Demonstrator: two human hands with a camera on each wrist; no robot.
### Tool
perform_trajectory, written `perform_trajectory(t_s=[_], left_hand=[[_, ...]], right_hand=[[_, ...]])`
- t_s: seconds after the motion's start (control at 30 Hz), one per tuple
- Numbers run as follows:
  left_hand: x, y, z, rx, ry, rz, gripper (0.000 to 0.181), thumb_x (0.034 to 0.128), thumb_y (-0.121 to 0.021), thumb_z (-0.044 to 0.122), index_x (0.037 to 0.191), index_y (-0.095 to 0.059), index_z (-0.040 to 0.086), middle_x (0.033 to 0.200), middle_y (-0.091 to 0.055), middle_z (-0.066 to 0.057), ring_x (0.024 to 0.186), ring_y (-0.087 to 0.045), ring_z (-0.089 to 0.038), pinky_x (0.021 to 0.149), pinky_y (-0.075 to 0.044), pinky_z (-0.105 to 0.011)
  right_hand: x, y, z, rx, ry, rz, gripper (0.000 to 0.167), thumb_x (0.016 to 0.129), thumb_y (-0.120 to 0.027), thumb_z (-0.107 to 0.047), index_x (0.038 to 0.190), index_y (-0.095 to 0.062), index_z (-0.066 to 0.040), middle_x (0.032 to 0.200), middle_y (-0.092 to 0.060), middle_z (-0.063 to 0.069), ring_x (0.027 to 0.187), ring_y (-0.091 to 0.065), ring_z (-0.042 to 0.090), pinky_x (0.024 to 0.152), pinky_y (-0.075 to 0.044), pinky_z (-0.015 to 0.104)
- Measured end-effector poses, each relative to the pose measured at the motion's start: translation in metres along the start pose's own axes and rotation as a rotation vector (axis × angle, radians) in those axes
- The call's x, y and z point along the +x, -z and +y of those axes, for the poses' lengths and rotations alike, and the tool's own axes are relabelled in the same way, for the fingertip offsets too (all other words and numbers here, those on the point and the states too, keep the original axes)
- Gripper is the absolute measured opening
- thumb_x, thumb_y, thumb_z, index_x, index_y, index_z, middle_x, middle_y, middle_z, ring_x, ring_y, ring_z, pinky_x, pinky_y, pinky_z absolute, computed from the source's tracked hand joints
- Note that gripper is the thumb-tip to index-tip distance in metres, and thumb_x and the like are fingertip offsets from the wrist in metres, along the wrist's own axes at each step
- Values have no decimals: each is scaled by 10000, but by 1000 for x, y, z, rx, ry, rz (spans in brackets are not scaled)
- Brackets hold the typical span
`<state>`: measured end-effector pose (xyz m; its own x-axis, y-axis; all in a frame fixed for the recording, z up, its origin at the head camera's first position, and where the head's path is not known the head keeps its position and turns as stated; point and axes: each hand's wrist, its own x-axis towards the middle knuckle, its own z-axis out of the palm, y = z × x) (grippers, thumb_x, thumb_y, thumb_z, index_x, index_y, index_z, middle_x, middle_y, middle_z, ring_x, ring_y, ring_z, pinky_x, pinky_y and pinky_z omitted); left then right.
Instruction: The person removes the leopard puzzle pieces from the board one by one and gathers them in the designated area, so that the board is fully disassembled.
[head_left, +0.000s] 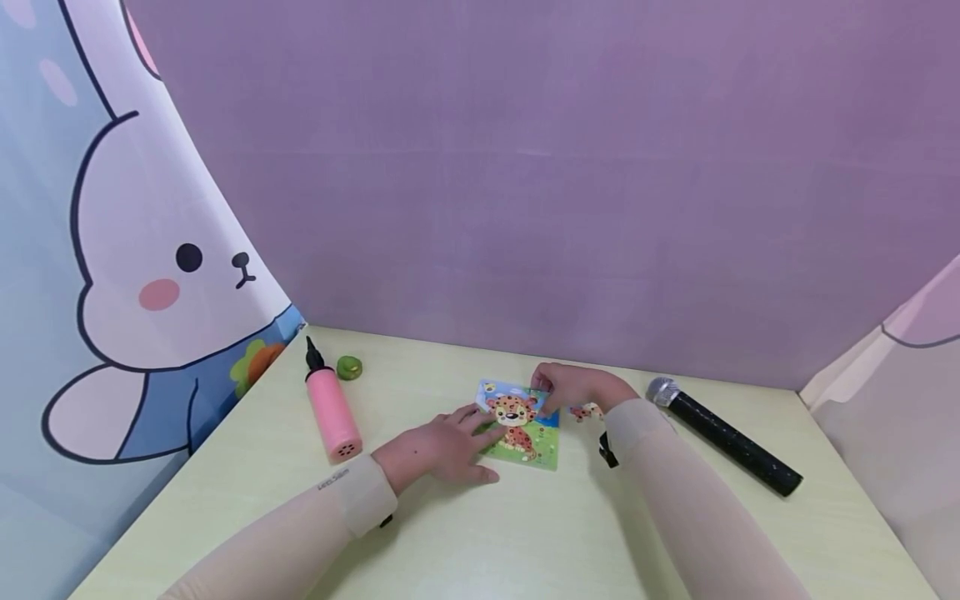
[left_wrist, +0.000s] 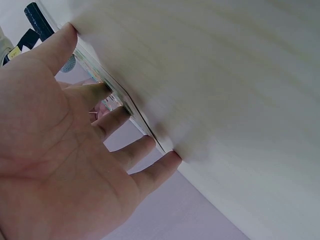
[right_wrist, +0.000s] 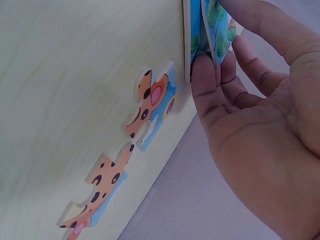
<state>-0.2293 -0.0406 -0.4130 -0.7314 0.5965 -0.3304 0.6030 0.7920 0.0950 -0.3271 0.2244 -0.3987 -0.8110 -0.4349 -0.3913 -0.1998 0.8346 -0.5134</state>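
Observation:
A jigsaw puzzle board (head_left: 543, 447) with a spotted leopard cub on blue and green lies on the pale table. My left hand (head_left: 450, 448) is spread at its left side, fingers resting on the board and thumb on the tabletop. At the upper right corner, my right hand (head_left: 564, 388) pinches a blue puzzle piece (right_wrist: 218, 35) with green leaves between thumb and fingers. That piece stands tilted off the board in the right wrist view. Two loose orange spotted puzzle pieces, one upper (right_wrist: 156, 102) and one lower (right_wrist: 100, 187), lie close by on the table.
A pink hand pump (head_left: 334, 413) with a black nozzle lies at the left, beside a small green lump (head_left: 348, 367). To the right lies a black microphone (head_left: 731, 442) with a silver head. A purple cloth (head_left: 525, 183) hangs behind the table's back edge.

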Motion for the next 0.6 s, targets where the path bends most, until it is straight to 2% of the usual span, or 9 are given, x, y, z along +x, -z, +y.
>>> perform_trajectory(t_s=[0.4,0.5,0.6], left_hand=[[-1,0,0,9,-5,8,810,1027,-524,706,1710,-246,369,1804,-209,36,1690,-177,-313,1321,-338,-597],[1,1,1,19,-6,13,813,1022,-533,707,1706,-263,362,1798,-228,27,1683,-198,-321,1310,-359,-598],[3,2,5,12,-2,21,800,1023,-531,707,1698,-293,352,1788,-257,4,1672,-227,-350,1291,-384,-611]], right_hand=[[-2,-2,0,18,10,6,481,928,-846,-204,1300,-558,-103,1274,-604,88,1115,-548,226,1029,-521,428],[-4,-3,1,36,15,4,484,934,-840,-215,1307,-550,-112,1279,-605,89,1119,-561,230,990,-537,412],[-6,-3,5,60,22,4,480,945,-830,-224,1318,-545,-124,1287,-603,94,1088,-573,233,893,-561,384]])
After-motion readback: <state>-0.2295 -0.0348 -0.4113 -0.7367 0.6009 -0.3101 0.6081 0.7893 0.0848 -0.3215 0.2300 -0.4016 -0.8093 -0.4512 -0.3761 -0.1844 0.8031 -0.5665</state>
